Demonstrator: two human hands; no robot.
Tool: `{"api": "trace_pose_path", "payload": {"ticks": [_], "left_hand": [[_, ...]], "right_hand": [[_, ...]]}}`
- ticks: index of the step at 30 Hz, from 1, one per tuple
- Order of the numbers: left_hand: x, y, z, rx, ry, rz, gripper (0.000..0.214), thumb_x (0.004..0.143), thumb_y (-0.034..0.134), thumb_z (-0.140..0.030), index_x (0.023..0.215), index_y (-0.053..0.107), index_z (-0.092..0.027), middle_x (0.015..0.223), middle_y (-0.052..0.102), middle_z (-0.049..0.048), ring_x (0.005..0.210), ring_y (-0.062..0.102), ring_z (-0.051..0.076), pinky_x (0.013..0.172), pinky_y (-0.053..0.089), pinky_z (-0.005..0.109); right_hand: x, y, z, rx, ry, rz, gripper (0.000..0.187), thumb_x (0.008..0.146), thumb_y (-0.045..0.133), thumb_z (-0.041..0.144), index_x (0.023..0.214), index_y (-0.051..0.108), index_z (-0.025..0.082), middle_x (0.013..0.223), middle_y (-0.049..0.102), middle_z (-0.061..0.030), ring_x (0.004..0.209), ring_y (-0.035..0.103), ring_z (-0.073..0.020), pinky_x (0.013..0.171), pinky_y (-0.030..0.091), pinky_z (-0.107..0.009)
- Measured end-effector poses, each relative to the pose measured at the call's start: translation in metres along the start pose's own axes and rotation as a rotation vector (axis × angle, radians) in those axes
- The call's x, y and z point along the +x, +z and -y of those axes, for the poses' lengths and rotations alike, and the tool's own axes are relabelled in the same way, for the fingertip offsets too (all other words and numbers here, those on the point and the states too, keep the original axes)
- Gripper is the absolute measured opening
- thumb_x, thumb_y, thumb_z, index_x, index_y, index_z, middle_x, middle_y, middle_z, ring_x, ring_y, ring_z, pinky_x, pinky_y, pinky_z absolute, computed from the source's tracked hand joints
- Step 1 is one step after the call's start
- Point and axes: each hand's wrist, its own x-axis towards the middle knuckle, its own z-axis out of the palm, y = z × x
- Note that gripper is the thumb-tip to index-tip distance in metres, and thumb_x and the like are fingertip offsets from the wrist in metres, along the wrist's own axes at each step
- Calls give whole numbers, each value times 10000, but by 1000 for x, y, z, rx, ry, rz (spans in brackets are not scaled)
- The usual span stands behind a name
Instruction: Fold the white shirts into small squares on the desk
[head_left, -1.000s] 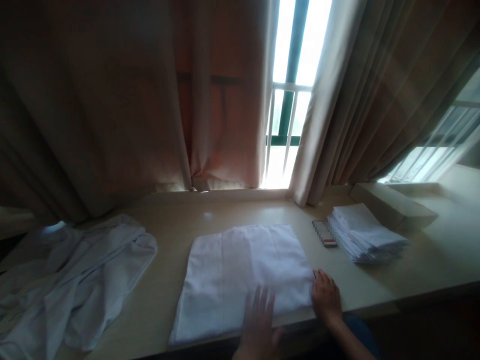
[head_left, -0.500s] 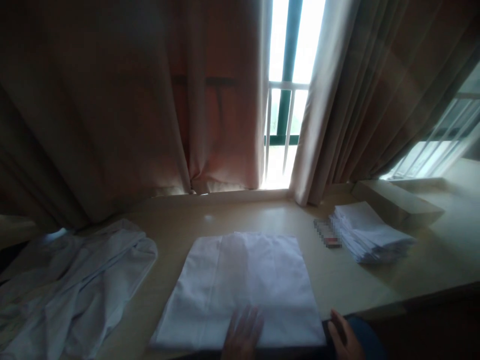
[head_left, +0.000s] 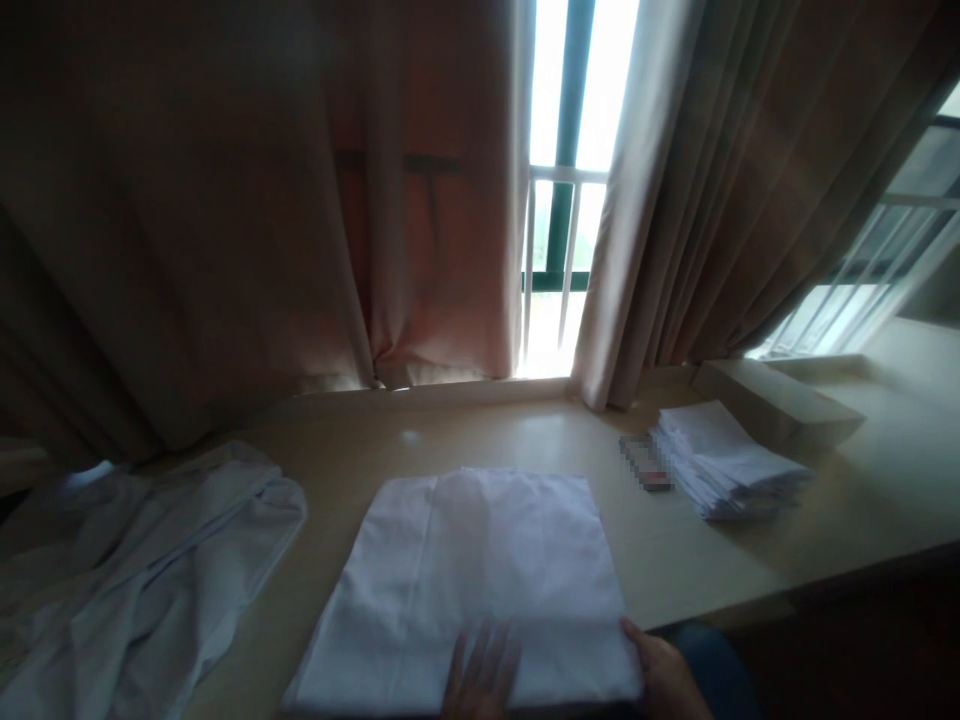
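A folded white garment (head_left: pixel 480 560) lies on the table in front of me, its near edge at the table's front. Flat on its lower middle rests my left hand (head_left: pixel 480 672), fingers stretched out and a little apart, blurred in the dim light. My right hand (head_left: pixel 666 675) is at the garment's right edge near the front corner. Its thumb side presses against the cloth there, and the other fingers are mostly hidden under or behind the edge. To the left, a loose, crumpled white garment (head_left: pixel 187 570) spreads over the table.
On the right of the table (head_left: pixel 525 430) stands a stack of white folded pieces (head_left: pixel 724 465), with a small blurred-out item (head_left: pixel 646 463) beside it. A pale box-like block (head_left: pixel 780 400) sits behind the stack. Brown curtains (head_left: pixel 442 250) hang along the back before a window (head_left: pixel 566 130).
My right hand has moved left from beside the garment onto its right edge. My left hand stays flat on the cloth. The view has shifted slightly.
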Motion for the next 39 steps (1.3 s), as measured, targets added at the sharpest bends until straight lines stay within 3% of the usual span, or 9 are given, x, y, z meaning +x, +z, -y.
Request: {"api": "trace_pose_path", "payload": {"ticks": [5,12,19,23,26,31,35,39], "left_hand": [[6,-6,-7,34,-17,64,741,710,545,-204,1422,384,-336,1384,530,-17,1425,230,239,1193,129,481],[14,-2,-30,39,-178,112,787,724,550,-214,1462,299,-317,1405,507,7,1423,225,263,1174,180,525],[11,-17,-22,68,-47,196,717,747,509,-175,1439,357,-284,1482,408,9,1420,239,273,1179,106,551],[10,-24,-25,59,-64,268,723,750,497,-160,1449,335,-249,1517,343,17,1423,222,305,1154,147,588],[11,-25,-29,50,-93,290,720,759,494,-156,1452,328,-259,1524,330,6,1422,222,306,1158,140,585],[18,-26,-35,13,-161,255,677,788,522,-218,1440,353,-283,1480,414,14,1415,247,292,1179,88,561],[31,-32,-46,11,-193,253,705,798,550,-291,1461,317,-236,1453,443,88,1408,251,324,1165,62,592],[50,-33,-68,-71,-146,272,780,787,559,-305,1491,232,-228,1508,352,105,1406,253,341,1134,162,604]], "right_hand": [[-10,2,6,-15,117,4,391,560,804,466,751,641,167,666,637,-27,606,589,-161,473,440,-233],[-9,-1,24,-105,33,8,331,593,754,397,814,649,174,682,648,-26,623,592,-167,514,472,-257],[12,-21,-2,-98,47,56,396,571,747,406,869,660,160,713,670,-46,637,620,-205,541,488,-298],[13,-30,-22,-117,99,-23,442,568,771,472,867,647,171,717,666,-42,641,623,-198,538,483,-292],[5,-28,-25,-97,110,-7,485,591,781,497,925,646,173,808,689,-56,711,638,-198,576,492,-283],[-13,-15,-6,-8,144,47,474,650,748,534,937,659,167,855,696,-60,756,644,-205,585,495,-275],[-27,1,24,-41,60,60,456,623,779,478,938,672,166,801,690,-42,711,629,-191,580,492,-274],[-43,30,57,-97,-65,178,444,673,753,471,961,690,138,812,703,-60,676,630,-198,624,494,-298]]}}
